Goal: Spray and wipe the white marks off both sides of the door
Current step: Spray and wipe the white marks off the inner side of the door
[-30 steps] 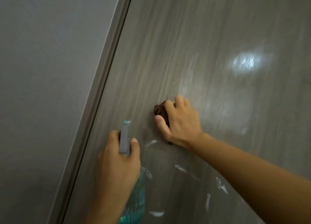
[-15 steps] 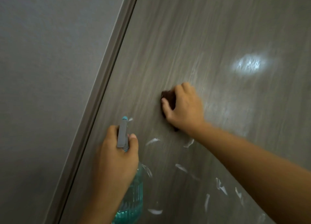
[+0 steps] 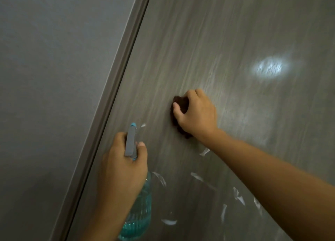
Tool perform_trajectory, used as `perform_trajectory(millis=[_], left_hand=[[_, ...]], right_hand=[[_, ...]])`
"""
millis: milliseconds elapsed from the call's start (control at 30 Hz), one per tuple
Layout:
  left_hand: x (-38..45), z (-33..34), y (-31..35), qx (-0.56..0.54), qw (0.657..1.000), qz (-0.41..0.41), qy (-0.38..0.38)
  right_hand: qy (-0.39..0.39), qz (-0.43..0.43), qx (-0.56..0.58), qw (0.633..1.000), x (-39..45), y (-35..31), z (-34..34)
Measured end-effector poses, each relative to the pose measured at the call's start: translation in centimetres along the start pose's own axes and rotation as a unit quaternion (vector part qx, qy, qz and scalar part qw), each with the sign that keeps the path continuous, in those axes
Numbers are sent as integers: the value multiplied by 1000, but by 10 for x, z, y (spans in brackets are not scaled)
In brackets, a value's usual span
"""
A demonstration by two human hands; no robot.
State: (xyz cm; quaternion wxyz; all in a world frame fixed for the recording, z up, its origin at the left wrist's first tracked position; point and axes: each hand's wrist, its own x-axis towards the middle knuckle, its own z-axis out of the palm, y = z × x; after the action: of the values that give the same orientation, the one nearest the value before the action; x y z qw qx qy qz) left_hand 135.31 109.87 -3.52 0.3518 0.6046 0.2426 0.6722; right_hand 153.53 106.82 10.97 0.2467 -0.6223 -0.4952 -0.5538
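Pressing a dark cloth [image 3: 178, 110] against the door [image 3: 217, 41], the right hand [image 3: 196, 114] curls around it; the left hand [image 3: 123, 170] grips a spray bottle [image 3: 139, 217] below-left, white marks [image 3: 196, 176] beneath the cloth.

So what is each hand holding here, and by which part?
Left hand grips the spray bottle round its neck, below the grey head. Right hand holds a bunched dark cloth against the door.
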Motion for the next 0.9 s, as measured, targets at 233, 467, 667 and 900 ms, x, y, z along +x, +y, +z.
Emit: perform_trajectory(millis=[233, 467, 667, 900], left_hand=[[3, -8, -2, -1, 1000, -10, 12], [8, -18, 1, 23, 1000, 9, 16], [10, -21, -2, 41, 999, -3, 20], [6, -19, 8, 26, 1000, 0, 17]], right_hand=[[-123, -202, -4, 971, -89, -28, 24], [-46, -43, 1, 998, 32, -64, 32], [-140, -120, 23, 983, -14, -93, 45], [-191, -128, -5, 973, -9, -81, 34]])
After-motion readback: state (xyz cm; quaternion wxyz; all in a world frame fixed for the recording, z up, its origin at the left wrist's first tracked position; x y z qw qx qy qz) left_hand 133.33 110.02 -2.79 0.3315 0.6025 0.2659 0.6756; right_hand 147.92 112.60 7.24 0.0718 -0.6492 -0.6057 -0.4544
